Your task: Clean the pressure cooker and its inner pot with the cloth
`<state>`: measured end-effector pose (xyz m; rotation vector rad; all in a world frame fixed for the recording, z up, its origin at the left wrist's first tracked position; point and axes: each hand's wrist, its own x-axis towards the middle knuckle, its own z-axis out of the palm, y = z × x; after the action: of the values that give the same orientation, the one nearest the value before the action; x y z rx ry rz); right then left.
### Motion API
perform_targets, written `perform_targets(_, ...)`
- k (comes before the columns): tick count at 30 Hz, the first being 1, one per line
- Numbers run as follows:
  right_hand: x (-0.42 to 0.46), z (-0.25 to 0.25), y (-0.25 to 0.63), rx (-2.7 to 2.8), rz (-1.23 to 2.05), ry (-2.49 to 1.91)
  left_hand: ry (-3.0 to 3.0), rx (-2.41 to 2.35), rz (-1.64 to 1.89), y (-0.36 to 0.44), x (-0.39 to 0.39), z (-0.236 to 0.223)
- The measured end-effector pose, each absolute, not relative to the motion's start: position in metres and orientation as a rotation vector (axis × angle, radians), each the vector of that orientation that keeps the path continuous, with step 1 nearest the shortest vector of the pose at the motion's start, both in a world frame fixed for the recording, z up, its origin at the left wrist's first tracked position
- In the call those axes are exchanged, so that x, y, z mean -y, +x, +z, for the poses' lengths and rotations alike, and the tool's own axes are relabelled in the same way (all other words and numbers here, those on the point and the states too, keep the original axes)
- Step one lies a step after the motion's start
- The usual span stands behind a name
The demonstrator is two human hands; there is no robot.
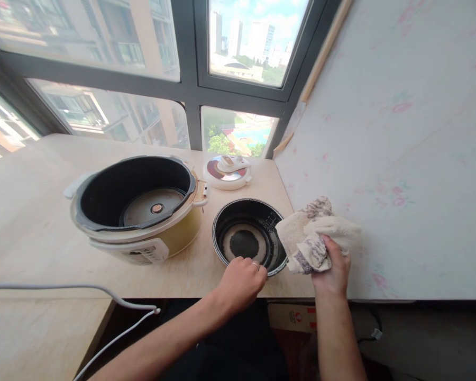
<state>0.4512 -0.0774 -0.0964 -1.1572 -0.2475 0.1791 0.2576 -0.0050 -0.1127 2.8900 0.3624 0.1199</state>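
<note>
L hand [245,278] gripping near rim of black round metal inner pot [244,241], surface's [190,283] front edge; R hand [333,264] clutching crumpled off-white patterned cloth [317,235].

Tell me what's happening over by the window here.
A person is working with both hands at a counter. The left hand grips the near rim of a black inner pot, and the right hand holds a bunched-up cloth just beside the pot's right edge. To the left stands a large cooker body, open at the top, and its dark inside is in view. A round lid lies on the counter behind the pot.
</note>
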Motion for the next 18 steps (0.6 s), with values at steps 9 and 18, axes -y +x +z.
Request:
perform_targets(9,0.098,-0.1,0.464,0.274,-0.006,-1.184,2.915,-0.487,0.794,0.253,-0.031,-0.105)
perform_targets(18,0.098,-0.114,0.402,1.037,-0.173,-1.585,2.487,-0.764,0.745,0.26,-0.07,-0.065)
